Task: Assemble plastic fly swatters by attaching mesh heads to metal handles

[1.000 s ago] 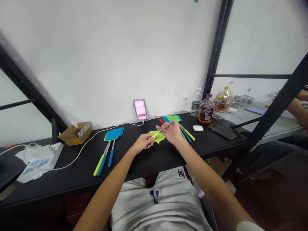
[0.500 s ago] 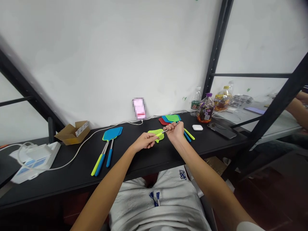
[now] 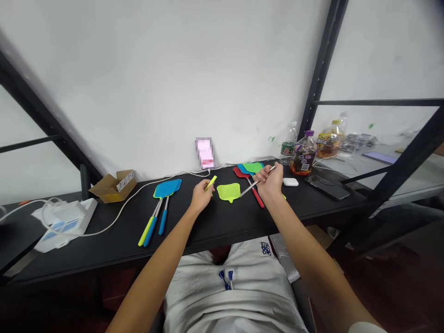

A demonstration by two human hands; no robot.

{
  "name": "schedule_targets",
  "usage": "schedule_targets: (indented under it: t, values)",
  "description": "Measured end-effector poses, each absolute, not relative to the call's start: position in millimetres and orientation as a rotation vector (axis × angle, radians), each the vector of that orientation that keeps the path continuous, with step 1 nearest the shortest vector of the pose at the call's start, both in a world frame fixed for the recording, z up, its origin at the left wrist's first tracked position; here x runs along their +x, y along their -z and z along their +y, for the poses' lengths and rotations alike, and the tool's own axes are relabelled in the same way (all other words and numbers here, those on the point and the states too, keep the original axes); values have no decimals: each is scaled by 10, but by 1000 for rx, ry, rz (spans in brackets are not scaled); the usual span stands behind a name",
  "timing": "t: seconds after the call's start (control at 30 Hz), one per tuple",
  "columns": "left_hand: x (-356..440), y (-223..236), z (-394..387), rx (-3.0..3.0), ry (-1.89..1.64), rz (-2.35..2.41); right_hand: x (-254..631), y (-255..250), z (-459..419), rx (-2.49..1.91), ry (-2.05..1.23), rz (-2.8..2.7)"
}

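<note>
My left hand (image 3: 200,195) is closed on a small yellow-green handle grip (image 3: 210,182) that sticks up from its fingers. My right hand (image 3: 270,181) is closed round a thin metal rod (image 3: 250,187) that slants down to the left toward a yellow-green swatter head (image 3: 229,191) lying on the black table (image 3: 114,238). Whether rod and head are joined I cannot tell. Under and behind my right hand lie red, blue and green swatters (image 3: 249,169).
Blue and yellow-green swatters (image 3: 161,208) lie to the left. A phone (image 3: 205,153) leans on the wall with a white cable. A cardboard box (image 3: 112,186), white device (image 3: 62,221), bottles (image 3: 302,158), white earbud case (image 3: 290,181) and dark phone (image 3: 327,187) also stand here.
My hands have moved apart: the yellow-green grip has come off the rod and stays in my left hand, while my right hand has drawn the rod rightward. The head now lies on the table.
</note>
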State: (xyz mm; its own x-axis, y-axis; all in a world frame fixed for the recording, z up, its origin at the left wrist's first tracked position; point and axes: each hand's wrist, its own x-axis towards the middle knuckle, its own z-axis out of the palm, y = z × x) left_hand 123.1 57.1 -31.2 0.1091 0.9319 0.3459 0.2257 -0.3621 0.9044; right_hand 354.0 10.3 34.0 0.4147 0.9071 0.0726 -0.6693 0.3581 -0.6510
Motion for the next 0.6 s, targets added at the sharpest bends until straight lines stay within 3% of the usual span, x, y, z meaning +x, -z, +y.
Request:
schedule_targets:
  t: [0.6]
  values:
    - [1287,426,574,1657,-1357,1087,2921,-60,-2,-740,-905,-1162]
